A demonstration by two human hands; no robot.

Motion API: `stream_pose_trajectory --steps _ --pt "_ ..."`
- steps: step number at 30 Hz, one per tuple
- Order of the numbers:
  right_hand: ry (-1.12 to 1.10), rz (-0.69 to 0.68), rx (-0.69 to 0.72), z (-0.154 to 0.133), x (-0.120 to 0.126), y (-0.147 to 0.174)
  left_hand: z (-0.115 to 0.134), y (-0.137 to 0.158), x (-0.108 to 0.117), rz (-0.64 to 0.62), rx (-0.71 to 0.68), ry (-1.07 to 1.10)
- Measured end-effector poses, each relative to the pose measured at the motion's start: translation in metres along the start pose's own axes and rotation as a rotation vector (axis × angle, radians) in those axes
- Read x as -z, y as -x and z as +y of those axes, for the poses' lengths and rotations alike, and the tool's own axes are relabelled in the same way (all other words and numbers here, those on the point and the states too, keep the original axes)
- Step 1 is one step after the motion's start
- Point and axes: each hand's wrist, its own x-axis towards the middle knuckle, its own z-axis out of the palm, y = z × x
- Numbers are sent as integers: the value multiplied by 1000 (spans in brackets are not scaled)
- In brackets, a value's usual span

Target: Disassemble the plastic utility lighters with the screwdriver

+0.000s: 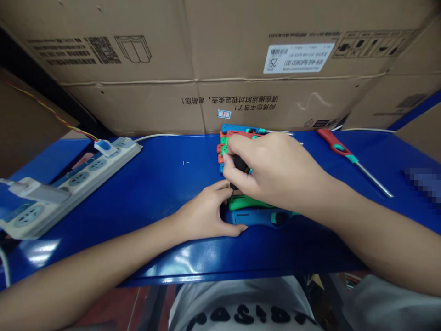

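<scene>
- Tan cardboard sheet (144,108), matte and creased, standing at the back; black print upside down.
- Blue tabletop (165,174), smooth and glossy, throwing back pale light in patches.
- White plastic power strip (74,184), long and boxy with round socket faces, lying aslant at left.
- Row of coloured plastic gas lighters (220,158), blunt-ended, side by side on the middle of the tabletop. Nearest the body: a blue lighter (258,218), slotted and rounded, and beside it a green lighter (244,201).
- Lone red lighter (332,140), turquoise trigger and collar, slim shiny metal tube, well apart at right.
- Right hand (258,161): fingers closed on a screwdriver, above the row.
- Left hand (210,209): curved about the butt ends of the blue and green lighters, thumb along the blue side; whether it grips, cannot tell.
- White paper label (298,58), rectangular, printed, flat on the cardboard.
- Black-handled screwdriver (240,164), thin dark shaft angled down by the green lighter's butt end; tip contact unclear.
- Small blue-edged white sticker (224,114), red marking.
- Tiny pale slivers (187,162), loose on the tabletop.
</scene>
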Motion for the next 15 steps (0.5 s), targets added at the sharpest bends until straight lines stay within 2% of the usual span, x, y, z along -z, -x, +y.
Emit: stream_pose_trajectory --steps 7,15 --pt "-25 18 3 3 1 2 -2 1 -2 18 -8 -45" --pt "58 -27 -4 0 0 -1 -1 1 -1 19 -34 -19"
